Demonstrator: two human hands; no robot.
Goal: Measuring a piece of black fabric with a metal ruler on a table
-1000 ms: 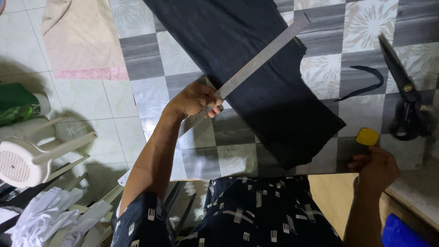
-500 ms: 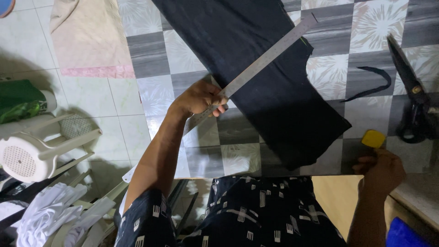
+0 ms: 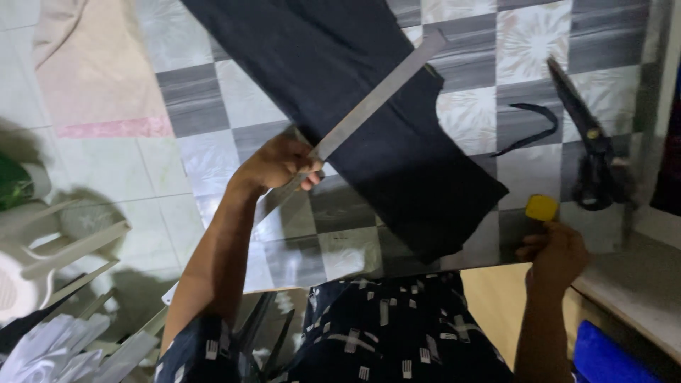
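A dark piece of cloth (image 3: 355, 92) lies spread on a checked grey and floral table cover (image 3: 213, 163). My left hand (image 3: 280, 164) grips a long steel ruler (image 3: 376, 99) near its lower end; the ruler slants up to the right across the cloth. At the table's near right edge, my right hand (image 3: 557, 255) pinches a small yellow piece of chalk (image 3: 541, 208), just off the cloth's lower right corner.
Black scissors (image 3: 589, 149) lie at the right, beside a thin curved strip of dark cloth (image 3: 528, 128). A pale pink cloth (image 3: 92, 71) lies at the top left. A white plastic stool (image 3: 35, 262) and white fabric (image 3: 50, 354) sit below left.
The view has shifted a little; both hands keep their hold, and my right hand with the chalk has moved slightly left, closer to the cloth's corner.
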